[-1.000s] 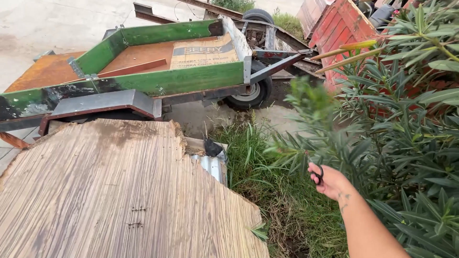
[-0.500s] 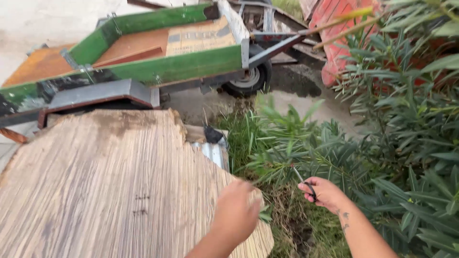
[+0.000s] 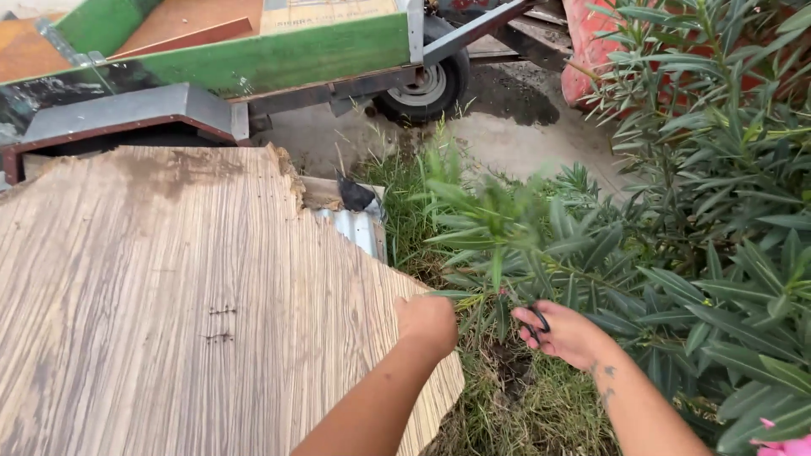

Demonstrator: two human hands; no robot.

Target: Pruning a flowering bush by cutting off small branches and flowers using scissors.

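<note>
My right hand grips a pair of black-handled scissors low in a leafy green shrub. A cut or bent leafy branch leans out to the left above both hands. My left hand is closed near the base of that branch, over the edge of a striped wooden board; whether it grips a stem is hidden. Grass grows below the hands.
A green-sided trailer with a wheel stands at the back. Corrugated metal pokes out beneath the board. A red metal object sits behind the shrub, and a pink flower shows bottom right.
The view tipped downward. My left hand came in and reached the branch base. The leafy branch dropped lower and leftward while my right hand with the scissors moved down.
</note>
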